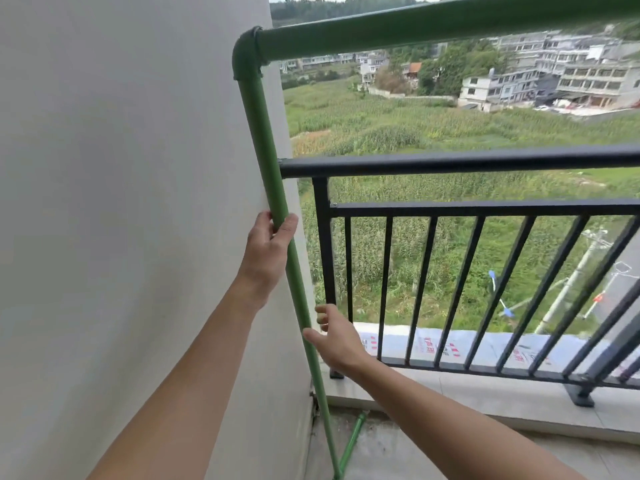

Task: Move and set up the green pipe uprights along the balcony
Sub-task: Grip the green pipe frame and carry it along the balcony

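A green pipe upright (266,150) stands against the white wall, running from a dark green elbow (246,51) down to the balcony floor. From the elbow a thick green horizontal pipe (433,26) runs right across the top. My left hand (268,247) is wrapped around the upright at mid height. Lower down, my right hand (332,332) is beside the upright with its fingers spread; the thumb touches or nearly touches the pipe. A short green pipe piece (353,441) lies on the floor by the upright's foot.
The white wall (121,202) fills the left. A black metal railing (450,164) with vertical bars closes the balcony ahead, on a tiled curb (485,396). Beyond it are green fields and buildings far below.
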`<state>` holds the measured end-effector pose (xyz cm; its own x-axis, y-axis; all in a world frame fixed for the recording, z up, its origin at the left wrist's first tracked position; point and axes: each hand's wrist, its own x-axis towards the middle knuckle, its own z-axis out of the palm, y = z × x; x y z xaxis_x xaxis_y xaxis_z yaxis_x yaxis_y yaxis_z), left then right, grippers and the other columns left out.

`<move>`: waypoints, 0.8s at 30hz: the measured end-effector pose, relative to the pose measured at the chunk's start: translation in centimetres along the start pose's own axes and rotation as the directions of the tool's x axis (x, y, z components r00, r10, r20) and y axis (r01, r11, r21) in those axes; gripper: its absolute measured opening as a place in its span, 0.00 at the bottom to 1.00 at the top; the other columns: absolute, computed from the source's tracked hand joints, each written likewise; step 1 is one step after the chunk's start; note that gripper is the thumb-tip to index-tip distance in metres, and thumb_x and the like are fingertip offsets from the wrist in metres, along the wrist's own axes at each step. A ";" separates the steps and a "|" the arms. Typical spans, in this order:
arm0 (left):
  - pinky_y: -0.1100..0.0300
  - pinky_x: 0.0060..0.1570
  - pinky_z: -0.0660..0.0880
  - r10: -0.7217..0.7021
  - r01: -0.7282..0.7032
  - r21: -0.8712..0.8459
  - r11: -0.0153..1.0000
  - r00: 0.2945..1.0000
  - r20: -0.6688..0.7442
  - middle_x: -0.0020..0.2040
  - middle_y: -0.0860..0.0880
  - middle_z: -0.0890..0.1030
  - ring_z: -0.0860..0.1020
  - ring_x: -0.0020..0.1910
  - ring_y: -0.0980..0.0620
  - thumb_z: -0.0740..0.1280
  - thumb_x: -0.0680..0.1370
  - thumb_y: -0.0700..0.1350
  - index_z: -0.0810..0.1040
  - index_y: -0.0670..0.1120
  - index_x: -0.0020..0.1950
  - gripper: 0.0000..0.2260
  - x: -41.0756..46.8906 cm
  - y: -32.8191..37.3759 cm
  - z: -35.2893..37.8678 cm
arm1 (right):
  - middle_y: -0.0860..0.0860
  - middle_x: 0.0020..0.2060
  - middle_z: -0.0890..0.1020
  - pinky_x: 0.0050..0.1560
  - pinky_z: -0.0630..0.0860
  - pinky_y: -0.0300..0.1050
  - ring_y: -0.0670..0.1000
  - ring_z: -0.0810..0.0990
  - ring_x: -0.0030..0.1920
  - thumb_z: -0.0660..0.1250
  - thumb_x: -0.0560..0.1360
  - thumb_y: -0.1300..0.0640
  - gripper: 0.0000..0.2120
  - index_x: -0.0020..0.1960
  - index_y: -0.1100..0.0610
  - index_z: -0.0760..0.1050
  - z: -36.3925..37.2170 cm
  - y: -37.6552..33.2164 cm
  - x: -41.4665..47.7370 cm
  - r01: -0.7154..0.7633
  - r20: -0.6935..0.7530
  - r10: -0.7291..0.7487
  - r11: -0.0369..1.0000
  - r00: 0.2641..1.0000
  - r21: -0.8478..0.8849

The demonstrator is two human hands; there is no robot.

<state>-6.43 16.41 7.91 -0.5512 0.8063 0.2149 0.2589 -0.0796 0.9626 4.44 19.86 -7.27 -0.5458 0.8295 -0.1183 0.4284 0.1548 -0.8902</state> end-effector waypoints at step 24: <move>0.59 0.26 0.63 0.234 0.119 -0.303 0.946 0.399 0.887 0.18 0.51 0.65 0.62 0.19 0.52 0.71 0.69 0.46 0.66 0.47 0.22 0.19 0.9 4.7 18.7 | 0.43 0.17 0.61 0.23 0.58 0.40 0.45 0.59 0.20 0.66 0.69 0.59 0.22 0.22 0.52 0.59 -11.6 6.8 -2.2 -0.060 -0.479 0.258 0.919 0.839 0.389</move>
<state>9.09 27.73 9.60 0.5437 0.8230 0.1645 -0.0606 -0.1570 0.9857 16.91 25.35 -7.94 -0.0020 0.9930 -0.1183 0.1461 -0.1167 -0.9824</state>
